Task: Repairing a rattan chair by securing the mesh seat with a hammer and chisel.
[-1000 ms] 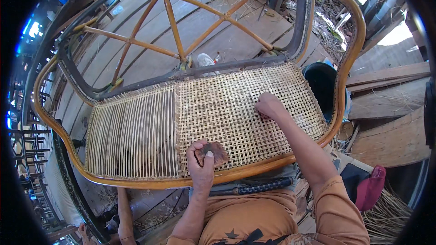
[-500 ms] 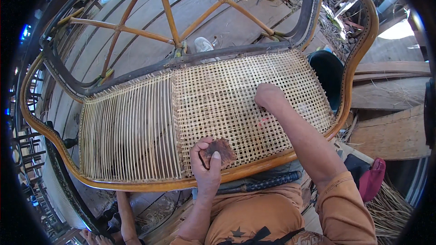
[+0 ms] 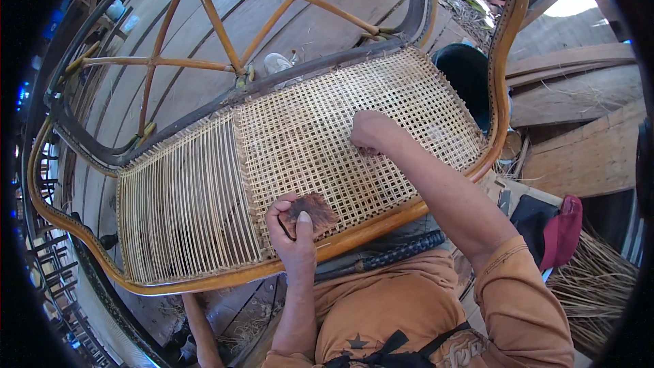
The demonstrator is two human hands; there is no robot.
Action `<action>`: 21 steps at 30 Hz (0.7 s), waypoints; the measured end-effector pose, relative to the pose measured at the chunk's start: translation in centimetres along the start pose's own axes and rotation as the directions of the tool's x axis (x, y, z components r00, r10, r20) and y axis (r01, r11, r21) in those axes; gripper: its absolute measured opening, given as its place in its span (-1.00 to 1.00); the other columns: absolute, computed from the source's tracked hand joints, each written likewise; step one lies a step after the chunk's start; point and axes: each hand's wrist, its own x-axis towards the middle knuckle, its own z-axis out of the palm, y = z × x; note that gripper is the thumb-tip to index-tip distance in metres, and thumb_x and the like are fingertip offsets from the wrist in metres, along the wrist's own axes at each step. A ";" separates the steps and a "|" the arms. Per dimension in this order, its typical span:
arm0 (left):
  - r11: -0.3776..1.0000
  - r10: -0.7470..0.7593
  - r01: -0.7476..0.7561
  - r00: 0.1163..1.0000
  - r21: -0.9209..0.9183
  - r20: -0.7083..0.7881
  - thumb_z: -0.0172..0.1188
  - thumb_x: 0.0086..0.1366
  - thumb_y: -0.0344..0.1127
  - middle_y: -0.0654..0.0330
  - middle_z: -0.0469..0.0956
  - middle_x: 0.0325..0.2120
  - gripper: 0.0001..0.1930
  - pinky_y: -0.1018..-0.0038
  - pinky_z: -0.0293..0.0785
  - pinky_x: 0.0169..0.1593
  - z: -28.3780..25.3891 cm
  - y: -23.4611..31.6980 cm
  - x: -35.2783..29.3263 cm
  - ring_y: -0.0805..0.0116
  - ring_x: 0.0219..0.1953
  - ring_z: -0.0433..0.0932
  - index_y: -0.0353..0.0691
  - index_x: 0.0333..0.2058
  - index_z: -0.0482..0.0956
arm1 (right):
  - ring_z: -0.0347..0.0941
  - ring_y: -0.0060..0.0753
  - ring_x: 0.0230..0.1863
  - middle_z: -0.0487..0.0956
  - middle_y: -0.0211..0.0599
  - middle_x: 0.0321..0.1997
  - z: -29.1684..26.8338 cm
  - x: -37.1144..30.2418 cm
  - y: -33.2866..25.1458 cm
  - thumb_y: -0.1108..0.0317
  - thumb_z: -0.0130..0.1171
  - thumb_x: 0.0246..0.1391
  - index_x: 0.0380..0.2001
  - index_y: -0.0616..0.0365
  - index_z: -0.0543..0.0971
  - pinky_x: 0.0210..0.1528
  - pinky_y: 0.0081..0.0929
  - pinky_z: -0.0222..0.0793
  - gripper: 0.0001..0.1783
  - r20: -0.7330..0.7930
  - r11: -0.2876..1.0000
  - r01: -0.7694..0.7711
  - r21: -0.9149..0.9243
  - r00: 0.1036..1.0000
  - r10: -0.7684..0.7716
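A rattan bench seat lies before me, its right part woven in an open cane mesh [image 3: 306,129]. Over the middle of this mesh my right hand [image 3: 373,131] is closed in a fist, knuckles up, its fingertips down at the weave. Whatever it may hold is hidden beneath it. At the front edge, my left hand [image 3: 293,228] grips a flat, dark brown, rough-looking piece [image 3: 314,215] between thumb and fingers, by the seam between the two seat parts. Left of that seam, cane strands [image 3: 184,197] run only one way, from front to back.
A curved, varnished rattan frame [image 3: 501,88] borders the seat, and crossed poles [image 3: 235,51] stand behind it. Beyond the right end is a dark bucket [image 3: 460,82]. Planks [image 3: 586,143] and a cane bundle [image 3: 586,300] lie right. Another person's forearm [image 3: 201,330] shows lower left.
The whole view has shifted, so the bench appears farther left and higher. My right fist has come slightly nearer to me across the mesh. My left hand keeps its grip on the brown piece.
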 end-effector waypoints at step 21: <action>0.993 0.076 -0.072 0.996 0.095 -0.039 -0.02 0.13 -0.62 0.07 0.36 -0.06 -0.68 0.43 0.29 0.09 0.1 0.2 -0.1 0.38 -0.03 0.34 -0.27 -0.12 0.29 | 0.53 -0.13 -0.06 0.58 -0.09 -0.09 1.2 -1.1 -1.9 0.35 0.02 0.03 -0.18 0.20 0.61 -0.10 -0.18 0.49 -0.69 -0.053 0.984 0.006 -0.177 0.998 -0.015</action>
